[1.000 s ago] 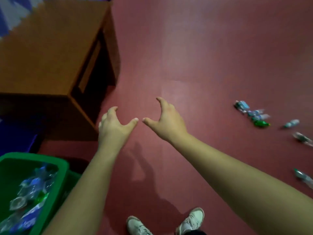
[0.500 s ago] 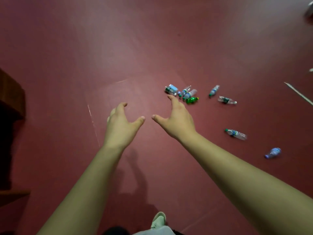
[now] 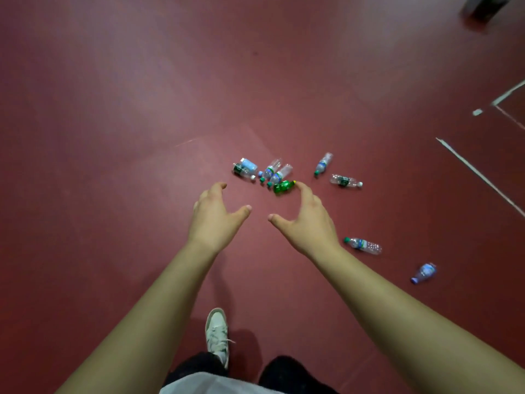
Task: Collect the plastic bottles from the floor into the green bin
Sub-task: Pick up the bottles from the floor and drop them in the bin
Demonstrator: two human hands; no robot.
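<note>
At the bottom of the view, a pale shoe (image 3: 217, 334) steps forward on a dark red floor (image 3: 113, 166). Two bare forearms stretch out above it. The left hand (image 3: 214, 214) and the right hand (image 3: 305, 220) both hold nothing. Their fingers are spread and loosely curved, and their thumbs point at each other without touching.

To the right of the right wrist, a clear bottle (image 3: 363, 245) lies on its side with its green cap toward the arm. A small blue bottle (image 3: 424, 272) lies farther right, well apart from both hands.

Just beyond the right forefinger lies a green bottle (image 3: 284, 186). Its long axis runs nearly left to right, and its yellow cap is at the fingertip end. The right hand is plainly the nearer one. The hands seem to be held above the floor, so it probably is not touching the bottle yet.

Behind the green bottle, ahead of the gap between the hands, a heap of clear bottles (image 3: 264, 170) lies close together. Two more bottles lie to its right, a blue-banded bottle (image 3: 323, 163) and a dark-labelled bottle (image 3: 345, 181). A white line (image 3: 480, 176) crosses the floor far to the right. The green bin is out of sight.
</note>
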